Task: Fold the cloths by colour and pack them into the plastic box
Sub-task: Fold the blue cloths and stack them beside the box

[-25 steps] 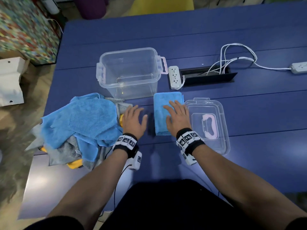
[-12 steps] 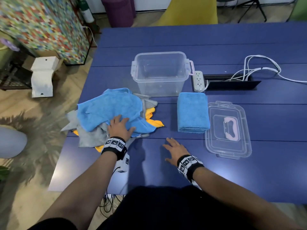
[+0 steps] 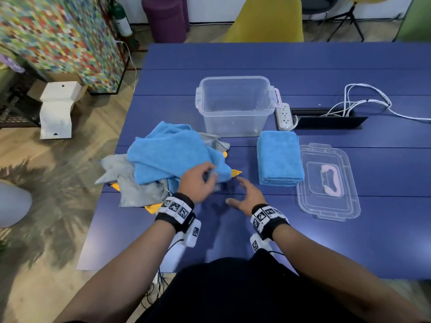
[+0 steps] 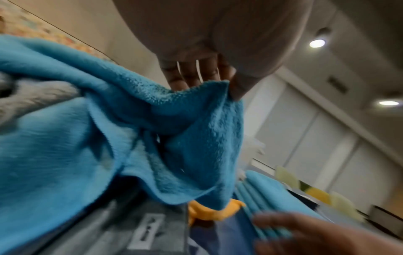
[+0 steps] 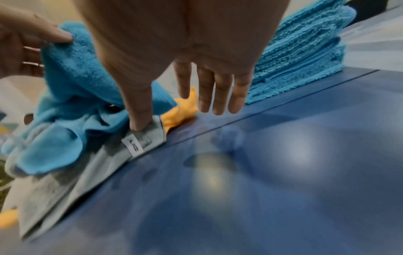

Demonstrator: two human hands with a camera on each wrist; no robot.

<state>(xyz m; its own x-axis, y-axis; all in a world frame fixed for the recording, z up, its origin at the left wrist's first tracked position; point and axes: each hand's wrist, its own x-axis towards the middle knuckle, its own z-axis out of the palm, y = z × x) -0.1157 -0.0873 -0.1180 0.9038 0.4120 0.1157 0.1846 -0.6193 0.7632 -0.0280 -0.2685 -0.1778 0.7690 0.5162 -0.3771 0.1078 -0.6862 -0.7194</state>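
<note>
Left hand (image 3: 197, 183) pinches blue cloth (image 3: 172, 152) corner.

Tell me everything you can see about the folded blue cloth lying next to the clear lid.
The folded light-blue terry cloth is a neat rectangular stack of several layers, its fluffy edges visible toward the person. It lies flat on the dark blue table, in front of the empty clear plastic box and just left of the clear plastic lid with a pink handle. Neither hand touches it.

You're in an office or meeting room. The blue table (image 3: 303, 57) has a cable hatch (image 3: 326, 117) at 1 o'clock, with a power strip (image 3: 285, 116) beside it; chairs (image 3: 268, 19) at 12.
</note>
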